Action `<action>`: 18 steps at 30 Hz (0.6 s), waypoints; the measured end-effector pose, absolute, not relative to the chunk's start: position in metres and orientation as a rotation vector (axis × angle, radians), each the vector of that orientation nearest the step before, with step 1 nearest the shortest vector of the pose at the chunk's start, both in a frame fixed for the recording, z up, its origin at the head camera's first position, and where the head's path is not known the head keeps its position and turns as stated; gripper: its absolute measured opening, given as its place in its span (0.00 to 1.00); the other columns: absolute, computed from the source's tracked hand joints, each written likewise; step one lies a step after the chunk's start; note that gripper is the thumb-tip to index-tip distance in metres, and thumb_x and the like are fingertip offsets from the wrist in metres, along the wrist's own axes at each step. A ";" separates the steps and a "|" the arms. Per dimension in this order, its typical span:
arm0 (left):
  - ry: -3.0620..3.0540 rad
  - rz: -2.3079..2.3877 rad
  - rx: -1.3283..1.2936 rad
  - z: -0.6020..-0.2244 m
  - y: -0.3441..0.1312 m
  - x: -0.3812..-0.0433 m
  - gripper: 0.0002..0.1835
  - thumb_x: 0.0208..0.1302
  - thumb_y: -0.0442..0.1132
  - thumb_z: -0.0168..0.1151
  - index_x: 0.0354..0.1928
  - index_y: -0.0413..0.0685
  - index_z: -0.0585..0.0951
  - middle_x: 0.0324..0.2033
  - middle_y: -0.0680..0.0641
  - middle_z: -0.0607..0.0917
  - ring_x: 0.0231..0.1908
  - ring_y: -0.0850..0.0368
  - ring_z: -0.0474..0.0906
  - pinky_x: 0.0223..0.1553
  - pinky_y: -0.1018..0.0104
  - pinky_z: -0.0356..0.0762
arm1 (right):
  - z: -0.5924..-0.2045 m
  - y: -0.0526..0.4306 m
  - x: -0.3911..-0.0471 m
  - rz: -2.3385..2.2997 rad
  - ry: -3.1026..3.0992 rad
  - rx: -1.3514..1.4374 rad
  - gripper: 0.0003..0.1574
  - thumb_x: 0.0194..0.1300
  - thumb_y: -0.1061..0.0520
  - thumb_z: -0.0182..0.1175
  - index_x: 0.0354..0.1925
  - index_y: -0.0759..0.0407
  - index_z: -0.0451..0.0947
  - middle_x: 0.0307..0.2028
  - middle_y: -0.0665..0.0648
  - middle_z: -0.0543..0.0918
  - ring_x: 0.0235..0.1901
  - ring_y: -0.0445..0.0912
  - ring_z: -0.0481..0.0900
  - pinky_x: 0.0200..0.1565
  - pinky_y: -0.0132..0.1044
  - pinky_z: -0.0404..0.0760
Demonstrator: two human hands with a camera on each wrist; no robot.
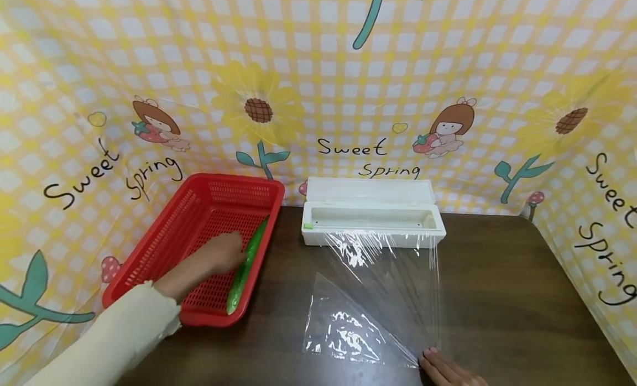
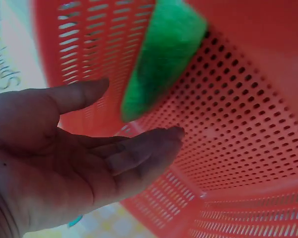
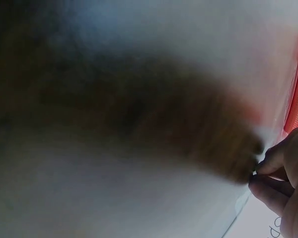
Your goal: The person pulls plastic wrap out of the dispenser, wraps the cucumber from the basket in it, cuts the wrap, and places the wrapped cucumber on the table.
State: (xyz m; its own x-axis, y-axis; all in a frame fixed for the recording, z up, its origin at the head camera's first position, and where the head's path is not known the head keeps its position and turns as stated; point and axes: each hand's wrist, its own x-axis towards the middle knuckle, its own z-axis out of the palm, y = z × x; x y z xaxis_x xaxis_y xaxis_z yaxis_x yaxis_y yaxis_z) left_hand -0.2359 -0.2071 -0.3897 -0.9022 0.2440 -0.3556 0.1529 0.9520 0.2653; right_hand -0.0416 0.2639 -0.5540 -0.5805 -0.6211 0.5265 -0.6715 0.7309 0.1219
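A long green cucumber [image 1: 247,267] lies along the right side inside a red plastic basket [image 1: 276,209]. Reaching into that basket, my left hand [image 1: 226,252] is right beside the cucumber. In the left wrist view the left thumb and fingers [image 2: 139,158] are spread apart with nothing between them, and the cucumber [image 2: 164,54] is just past their tips. Near the front of the table, my right hand [image 1: 448,369] pinches a corner of clear plastic wrap [image 1: 343,330]. The right wrist view shows thumb and fingers [image 3: 273,193] meeting at the film's edge.
The wrap stretches from a white dispenser box [image 1: 373,240], its lid [image 1: 368,190] raised, at the back of the brown wooden table [image 1: 507,281]. Part of the film is folded diagonally over the tabletop. A yellow checked cloth [image 1: 338,87] hangs around the back and sides.
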 end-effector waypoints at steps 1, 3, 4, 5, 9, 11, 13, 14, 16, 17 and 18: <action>2.654 0.352 0.269 -0.394 -0.207 -0.242 0.11 0.67 0.35 0.50 0.40 0.31 0.75 0.26 0.40 0.77 0.21 0.55 0.70 0.22 0.65 0.69 | -0.554 0.264 -0.042 0.117 -2.392 0.979 0.30 0.73 0.36 0.41 0.49 0.49 0.83 0.49 0.49 0.85 0.45 0.41 0.84 0.37 0.28 0.82; 2.559 0.423 0.235 -0.403 -0.206 -0.252 0.08 0.65 0.35 0.53 0.30 0.38 0.76 0.19 0.47 0.73 0.17 0.60 0.62 0.19 0.68 0.63 | -0.555 0.263 -0.042 0.111 -2.397 0.981 0.30 0.73 0.36 0.41 0.50 0.49 0.83 0.49 0.49 0.85 0.44 0.42 0.85 0.37 0.27 0.81; 2.542 0.437 0.227 -0.406 -0.206 -0.255 0.08 0.64 0.35 0.54 0.28 0.40 0.76 0.18 0.48 0.72 0.17 0.60 0.62 0.19 0.69 0.64 | -0.555 0.263 -0.043 0.116 -2.384 0.979 0.30 0.73 0.36 0.41 0.49 0.49 0.83 0.49 0.49 0.85 0.44 0.43 0.85 0.37 0.27 0.81; 2.532 0.448 0.235 -0.410 -0.206 -0.256 0.09 0.64 0.35 0.55 0.26 0.41 0.76 0.18 0.49 0.72 0.17 0.60 0.62 0.19 0.69 0.64 | -0.556 0.262 -0.044 0.124 -2.363 0.977 0.30 0.73 0.36 0.41 0.48 0.50 0.84 0.48 0.50 0.85 0.43 0.43 0.85 0.36 0.28 0.81; 2.490 0.504 0.240 -0.421 -0.207 -0.258 0.12 0.64 0.36 0.54 0.21 0.46 0.72 0.17 0.51 0.70 0.17 0.60 0.62 0.21 0.69 0.65 | -0.559 0.260 -0.048 0.141 -2.257 0.957 0.32 0.75 0.39 0.37 0.43 0.51 0.85 0.43 0.51 0.87 0.56 0.39 0.79 0.32 0.32 0.82; 2.471 0.505 0.244 -0.425 -0.207 -0.256 0.13 0.64 0.33 0.52 0.20 0.47 0.69 0.17 0.51 0.68 0.17 0.61 0.61 0.20 0.70 0.64 | -0.560 0.259 -0.049 0.152 -2.231 0.954 0.32 0.75 0.39 0.37 0.42 0.52 0.85 0.42 0.52 0.87 0.64 0.36 0.68 0.30 0.33 0.82; 2.457 0.521 0.222 -0.428 -0.207 -0.255 0.14 0.63 0.30 0.50 0.19 0.47 0.68 0.17 0.51 0.66 0.17 0.60 0.61 0.19 0.70 0.64 | -0.559 0.259 -0.048 0.160 -2.238 0.952 0.33 0.74 0.37 0.38 0.42 0.53 0.85 0.42 0.52 0.87 0.70 0.34 0.55 0.30 0.33 0.81; 2.451 0.536 0.205 -0.430 -0.207 -0.254 0.13 0.63 0.29 0.49 0.20 0.46 0.69 0.18 0.51 0.67 0.17 0.60 0.63 0.19 0.70 0.66 | -0.559 0.259 -0.048 0.160 -2.246 0.949 0.34 0.74 0.36 0.38 0.43 0.53 0.85 0.43 0.53 0.87 0.71 0.34 0.52 0.30 0.32 0.81; 2.456 0.536 0.178 -0.431 -0.206 -0.252 0.11 0.63 0.28 0.49 0.22 0.44 0.71 0.20 0.49 0.70 0.19 0.58 0.66 0.20 0.67 0.70 | -0.558 0.258 -0.048 0.163 -2.244 0.948 0.34 0.73 0.34 0.39 0.42 0.53 0.85 0.42 0.53 0.87 0.71 0.34 0.51 0.29 0.33 0.81; 2.457 0.546 0.160 -0.432 -0.206 -0.251 0.10 0.63 0.28 0.49 0.23 0.42 0.72 0.20 0.48 0.70 0.19 0.58 0.67 0.21 0.65 0.72 | -0.558 0.258 -0.048 0.163 -2.244 0.944 0.35 0.72 0.34 0.39 0.42 0.53 0.85 0.42 0.53 0.87 0.71 0.34 0.51 0.29 0.33 0.81; 2.456 0.563 0.138 -0.432 -0.206 -0.250 0.08 0.62 0.28 0.50 0.25 0.41 0.73 0.21 0.47 0.72 0.20 0.56 0.68 0.21 0.63 0.74 | -0.558 0.258 -0.048 0.161 -2.242 0.940 0.35 0.72 0.33 0.39 0.41 0.53 0.85 0.42 0.53 0.87 0.71 0.35 0.52 0.28 0.34 0.81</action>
State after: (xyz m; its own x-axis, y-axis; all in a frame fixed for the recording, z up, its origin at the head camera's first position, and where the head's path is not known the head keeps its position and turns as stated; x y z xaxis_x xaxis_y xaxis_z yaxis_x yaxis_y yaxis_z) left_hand -0.2503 -0.2058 -0.4320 -0.8096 0.2263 -0.5417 -0.0324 0.9041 0.4261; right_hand -0.0485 0.2578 -0.5578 -0.4993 -0.5822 0.6417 -0.6682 0.7302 0.1427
